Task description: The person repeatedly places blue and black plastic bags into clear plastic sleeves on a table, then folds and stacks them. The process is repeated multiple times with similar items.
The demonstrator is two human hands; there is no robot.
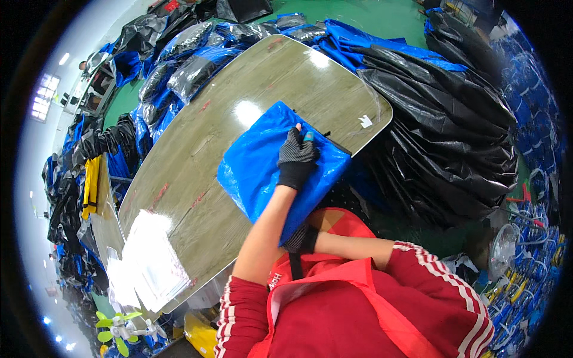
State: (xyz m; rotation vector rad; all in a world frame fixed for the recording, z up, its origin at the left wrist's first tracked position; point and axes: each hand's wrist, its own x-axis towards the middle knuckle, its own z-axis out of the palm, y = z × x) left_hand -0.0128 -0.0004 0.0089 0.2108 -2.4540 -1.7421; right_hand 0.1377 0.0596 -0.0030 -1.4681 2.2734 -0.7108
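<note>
A folded blue tarpaulin [253,170] lies across the right part of the table, its near end hanging past the edge toward my body. A dark strip shows along its right side. My left hand [297,158], in a black knitted glove with bare fingertips, rests on top with its fingers stretched out; one fingertip has something teal on it. Down at the near end of the tarpaulin, my right hand [303,238], also black-gloved, sits close to my red apron [334,277]. The tarpaulin hides most of its fingers, so its hold cannot be made out.
The wood-patterned table [179,173] has rounded corners. White sheets [149,259] are stacked at its near left. Crumpled black sheeting [441,125] is heaped on the right, and blue-and-black bundles [197,68] line the far side. A small green-bladed fan [122,328] stands at lower left.
</note>
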